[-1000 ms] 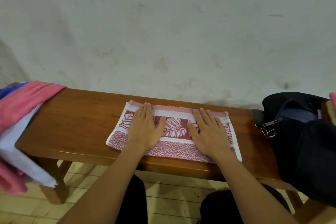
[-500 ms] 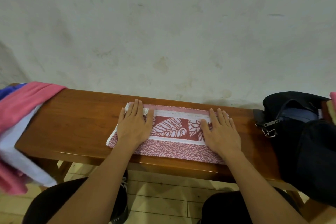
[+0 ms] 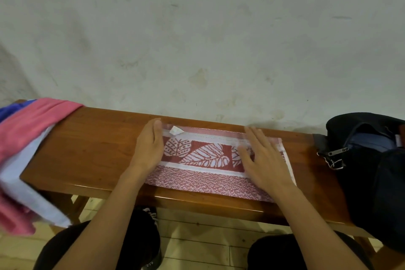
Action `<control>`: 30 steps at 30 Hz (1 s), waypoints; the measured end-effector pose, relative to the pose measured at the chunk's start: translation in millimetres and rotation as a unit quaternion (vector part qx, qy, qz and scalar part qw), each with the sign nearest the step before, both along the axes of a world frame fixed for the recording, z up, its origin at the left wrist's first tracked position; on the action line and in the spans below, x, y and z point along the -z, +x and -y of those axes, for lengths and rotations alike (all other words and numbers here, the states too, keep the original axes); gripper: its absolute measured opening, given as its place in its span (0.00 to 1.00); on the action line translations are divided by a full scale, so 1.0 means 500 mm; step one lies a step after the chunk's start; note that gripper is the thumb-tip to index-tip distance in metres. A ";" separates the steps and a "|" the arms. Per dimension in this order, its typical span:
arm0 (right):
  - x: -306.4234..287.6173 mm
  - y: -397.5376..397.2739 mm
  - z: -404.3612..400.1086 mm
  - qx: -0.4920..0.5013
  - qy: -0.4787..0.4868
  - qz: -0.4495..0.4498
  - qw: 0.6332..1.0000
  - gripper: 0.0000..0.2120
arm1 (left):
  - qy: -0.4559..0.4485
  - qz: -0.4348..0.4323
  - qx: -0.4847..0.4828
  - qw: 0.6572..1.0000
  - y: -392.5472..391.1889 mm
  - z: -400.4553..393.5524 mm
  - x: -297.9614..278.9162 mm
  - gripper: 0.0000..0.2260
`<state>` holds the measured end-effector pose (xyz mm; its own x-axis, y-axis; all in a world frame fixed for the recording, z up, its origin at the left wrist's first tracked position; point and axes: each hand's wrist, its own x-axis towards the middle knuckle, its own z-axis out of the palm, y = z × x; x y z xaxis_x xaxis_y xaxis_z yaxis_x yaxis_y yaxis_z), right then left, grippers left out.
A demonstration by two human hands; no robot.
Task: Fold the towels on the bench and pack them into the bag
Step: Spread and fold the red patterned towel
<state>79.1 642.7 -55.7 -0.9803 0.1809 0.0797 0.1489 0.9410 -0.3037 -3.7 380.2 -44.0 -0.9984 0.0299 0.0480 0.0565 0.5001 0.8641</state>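
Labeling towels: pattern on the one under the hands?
Red-and-white leaf print towel, speckled front border; head view.

A pale wall (image 3: 197, 35) fills the upper half, its plaster mottled with stains, scuffs and faint greenish patches; a darker smudge sits at the far left edge. Against it stands a wooden bench (image 3: 94, 151), reddish-brown and glossy, running from left to right across the view; its front edge catches a thin streak of light; a leg (image 3: 74, 206) shows beneath its left end. Below lies a floor (image 3: 197, 241) of light wooden planks with dark seams between them. The light is soft and even, with a dim shadow along the wall just behind the bench.
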 end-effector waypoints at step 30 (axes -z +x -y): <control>0.006 -0.024 0.015 -0.198 0.091 0.164 0.962 0.47 | 0.247 0.228 0.059 0.940 -0.006 0.066 -0.089 0.19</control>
<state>67.3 635.1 -58.9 -0.9473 -0.1994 -0.2506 -0.1724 0.9770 -0.1255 -6.8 347.5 0.4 -0.9099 0.2288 -0.3459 -0.3452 0.0446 0.9375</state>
